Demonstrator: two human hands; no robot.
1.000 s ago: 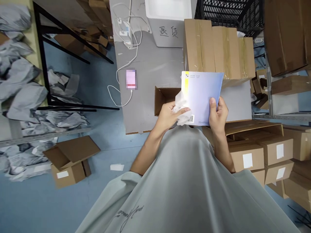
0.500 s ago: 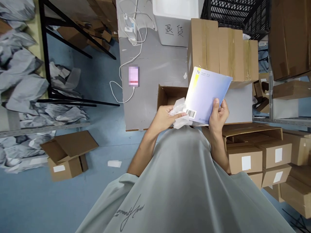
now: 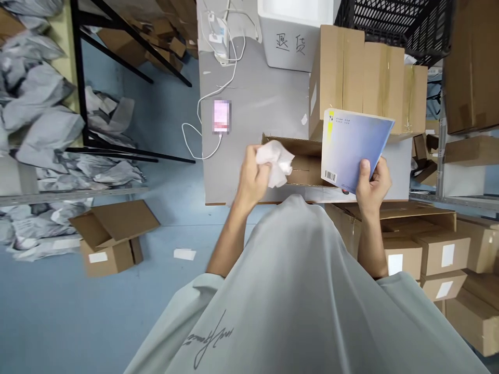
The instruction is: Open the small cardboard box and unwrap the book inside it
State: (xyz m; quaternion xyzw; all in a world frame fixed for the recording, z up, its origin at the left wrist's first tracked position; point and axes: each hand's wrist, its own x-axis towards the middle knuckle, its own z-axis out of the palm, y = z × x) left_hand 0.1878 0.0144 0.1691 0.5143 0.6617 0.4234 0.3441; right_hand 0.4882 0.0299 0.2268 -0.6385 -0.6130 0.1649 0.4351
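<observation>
My left hand (image 3: 253, 176) is closed around a crumpled piece of thin whitish wrapping (image 3: 275, 162), held over the left end of an open cardboard box (image 3: 304, 171). Between thumb and fingers of my right hand (image 3: 372, 184) is a flat blue-violet book (image 3: 353, 148), gripped at its lower right corner. A yellow strip and a barcode show on its left side. It covers the right end of the open box, which stands at the front edge of the grey table (image 3: 261, 93).
Behind the book stand closed cartons (image 3: 343, 72). A white bin (image 3: 290, 47) and a black crate (image 3: 393, 23) are at the back. A phone (image 3: 221, 116) on a white cable lies left. More cartons (image 3: 440, 252) are stacked at the lower right.
My hands have moved apart. The wrapping has come away from the book with my left hand, and the book has shifted right. More of the open box now shows.
</observation>
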